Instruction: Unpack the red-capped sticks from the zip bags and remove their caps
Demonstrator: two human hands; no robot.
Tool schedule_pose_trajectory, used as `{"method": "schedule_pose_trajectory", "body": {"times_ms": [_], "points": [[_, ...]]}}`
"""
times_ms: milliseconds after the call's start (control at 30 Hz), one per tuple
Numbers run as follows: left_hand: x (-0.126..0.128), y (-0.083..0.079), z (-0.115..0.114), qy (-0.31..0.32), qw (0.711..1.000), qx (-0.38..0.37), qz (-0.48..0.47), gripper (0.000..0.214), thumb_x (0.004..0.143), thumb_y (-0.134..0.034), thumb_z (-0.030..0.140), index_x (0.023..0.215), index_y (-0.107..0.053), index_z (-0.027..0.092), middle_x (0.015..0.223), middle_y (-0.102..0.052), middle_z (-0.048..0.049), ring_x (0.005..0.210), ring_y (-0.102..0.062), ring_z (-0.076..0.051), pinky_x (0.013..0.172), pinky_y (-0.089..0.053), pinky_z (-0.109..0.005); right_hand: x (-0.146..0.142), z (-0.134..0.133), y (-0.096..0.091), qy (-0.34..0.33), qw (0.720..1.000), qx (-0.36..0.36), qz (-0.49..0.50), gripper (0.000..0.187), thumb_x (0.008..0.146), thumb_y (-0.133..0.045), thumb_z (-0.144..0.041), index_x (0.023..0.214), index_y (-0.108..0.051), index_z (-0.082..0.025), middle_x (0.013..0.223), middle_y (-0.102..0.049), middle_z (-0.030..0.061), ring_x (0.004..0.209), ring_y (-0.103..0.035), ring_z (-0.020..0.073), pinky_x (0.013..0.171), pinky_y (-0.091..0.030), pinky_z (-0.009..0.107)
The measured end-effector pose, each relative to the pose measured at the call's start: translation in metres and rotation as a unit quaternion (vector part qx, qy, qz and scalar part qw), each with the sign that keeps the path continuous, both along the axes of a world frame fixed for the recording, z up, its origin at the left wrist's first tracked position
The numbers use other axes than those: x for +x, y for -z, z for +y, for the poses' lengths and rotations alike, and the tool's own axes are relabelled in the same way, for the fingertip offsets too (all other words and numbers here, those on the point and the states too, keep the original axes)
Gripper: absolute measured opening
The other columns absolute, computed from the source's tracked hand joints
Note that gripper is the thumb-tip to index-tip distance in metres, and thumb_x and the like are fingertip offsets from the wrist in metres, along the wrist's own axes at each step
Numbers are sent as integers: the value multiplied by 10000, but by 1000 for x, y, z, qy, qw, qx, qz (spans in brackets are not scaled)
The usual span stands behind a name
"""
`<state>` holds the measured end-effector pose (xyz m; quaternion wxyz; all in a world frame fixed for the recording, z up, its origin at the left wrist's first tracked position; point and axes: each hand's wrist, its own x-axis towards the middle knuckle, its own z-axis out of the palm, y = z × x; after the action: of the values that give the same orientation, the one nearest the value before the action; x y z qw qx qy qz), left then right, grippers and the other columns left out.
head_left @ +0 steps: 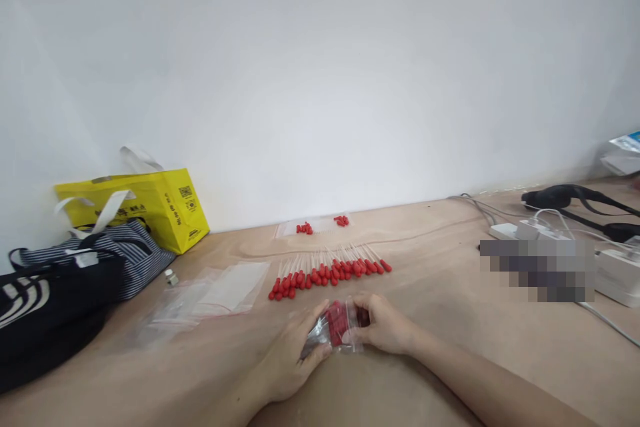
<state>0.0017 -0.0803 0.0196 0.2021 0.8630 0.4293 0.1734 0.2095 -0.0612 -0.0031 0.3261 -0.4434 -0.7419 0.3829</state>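
Note:
Between my hands is a clear plastic bag (pixel 337 324) with several red rubber bulbs inside. My left hand (pixel 293 350) grips the bag's left side, thumb below and fingers above. Closed on the right side of the same bag is my right hand (pixel 383 325). Just beyond them lies a row of droppers (pixel 330 273), red bulbs toward me and thin clear tubes pointing to the wall. Farther back, flat clear bags (pixel 323 227) lie by the wall with small groups of red bulbs at them.
Flat clear zip bags (pixel 227 293) are spread on the wooden table (pixel 440 267) at left, near a small bottle (pixel 171 277). A yellow bag (pixel 170 207), a striped bag (pixel 143 257) and a black bag (pixel 60 320) stand far left. Power strips (pixel 617 273), cables and a black strap (pixel 555 197) occupy the right.

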Motion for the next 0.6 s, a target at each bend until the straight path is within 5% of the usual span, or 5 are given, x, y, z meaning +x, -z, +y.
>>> {"method": "schedule_pose_trajectory", "body": {"times_ms": [100,333,600], "points": [[1,-1,1,3,1000,2,5,527,786,-468,318,1281,-306,238,1309,-403,-45,1182,-372,-213,996,-298,-398,-2,-1,1,33,999,-6,18,269,519,-718,-233,718,-553,-159,671,-508,-36,597,-435,90,542,-344,193],[-1,5,4,14,1000,7,-18,518,785,-472,340,1273,-321,255,1283,-436,-41,1159,-403,-220,982,-324,-391,-5,1,7,-17,990,-73,123,327,523,-706,-174,758,-479,-169,658,-503,-55,545,-412,60,504,-333,171],[-3,7,4,7,1000,2,-17,499,780,-485,341,1257,-354,270,1276,-446,-32,1151,-414,-216,975,-335,-390,-4,2,4,-23,997,-58,55,207,569,-635,-122,700,-480,-166,593,-471,-70,516,-408,51,479,-325,164]]}}
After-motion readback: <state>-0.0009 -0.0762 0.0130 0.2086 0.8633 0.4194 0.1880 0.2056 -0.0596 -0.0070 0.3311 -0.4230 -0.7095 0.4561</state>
